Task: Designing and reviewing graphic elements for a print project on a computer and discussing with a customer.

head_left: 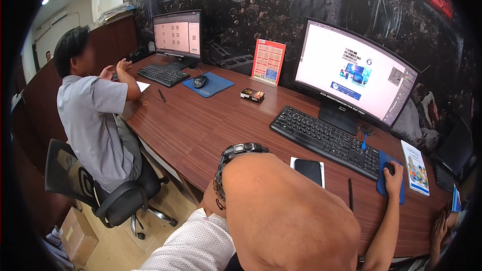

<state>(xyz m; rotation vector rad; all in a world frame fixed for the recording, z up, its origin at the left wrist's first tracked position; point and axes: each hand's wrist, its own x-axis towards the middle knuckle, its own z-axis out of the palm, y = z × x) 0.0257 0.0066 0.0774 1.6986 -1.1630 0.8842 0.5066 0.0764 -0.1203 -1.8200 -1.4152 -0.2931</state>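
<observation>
My right hand (395, 174) rests on a black computer mouse (389, 167) with its fingers curled over it. A blue mouse pad (383, 184) lies beneath. My left hand (288, 211) is raised very close to the camera, showing a large stretch of skin, and its fingers are hidden. A black wristwatch (236, 151) circles that wrist. Left of the mouse lies a long black keyboard (326, 140). Behind it stands a lit monitor (359, 65) with a page layout on screen. A dark phone (308, 170) on a white backing and a black pen (351, 194) lie nearer me.
A seated person (95, 100) works at the left beside a second monitor (176, 35), keyboard (163, 74) and mouse (200, 81). A small dark box (252, 95) and a red-and-white sign (269, 62) stand mid-desk. Another person's hands (440, 228) rest at lower right, near a brochure (414, 165).
</observation>
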